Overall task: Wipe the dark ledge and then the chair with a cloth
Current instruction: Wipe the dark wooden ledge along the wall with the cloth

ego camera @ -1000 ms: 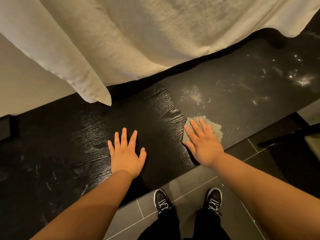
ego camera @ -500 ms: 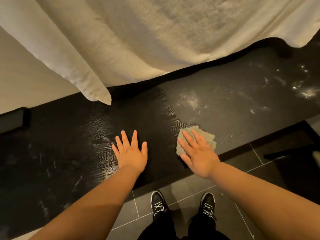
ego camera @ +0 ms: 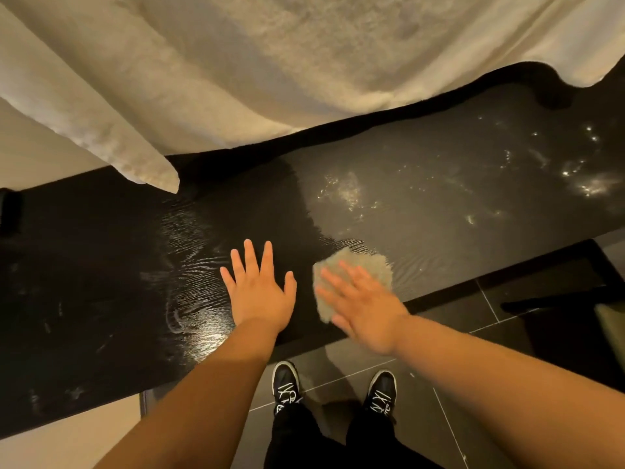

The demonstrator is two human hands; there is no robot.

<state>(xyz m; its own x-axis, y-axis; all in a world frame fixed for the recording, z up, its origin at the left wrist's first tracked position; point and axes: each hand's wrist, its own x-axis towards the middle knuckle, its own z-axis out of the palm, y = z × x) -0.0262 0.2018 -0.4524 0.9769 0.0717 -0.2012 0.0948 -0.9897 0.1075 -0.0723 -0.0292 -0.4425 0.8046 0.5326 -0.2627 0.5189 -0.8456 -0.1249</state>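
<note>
We look down on a long dark ledge (ego camera: 111,265) with a visible wood grain, running from the lower left to the upper right. Its left half shines black with streaky sheen along the grain; its right half looks duller and greyer, with scattered bright specks toward the far right end. The border between the two zones runs from the ledge's far edge down to its near edge, just beside the cloth.

Our left hand (ego camera: 258,292) lies flat and open on the ledge, fingers spread, near the near edge, holding nothing. Our right hand (ego camera: 365,309) is also open, palm down, pressing a small grey-beige cloth (ego camera: 358,265) against the ledge right at its near edge; the hand is motion-blurred. The cloth pokes out beyond the fingertips and sits on the dull side of the border. The two hands are near each other but apart.

A pale, rumpled fabric (ego camera: 270,69) hangs over the ledge's far edge, one corner drooping toward the left part.

Below the near edge we see dark floor tiles (ego camera: 449,367) with pale grout lines and our two black shoes (ego camera: 285,387) with white laces. A paler strip of floor shows at the lower left. A dark frame stands at the right edge; what it belongs to we cannot tell.
</note>
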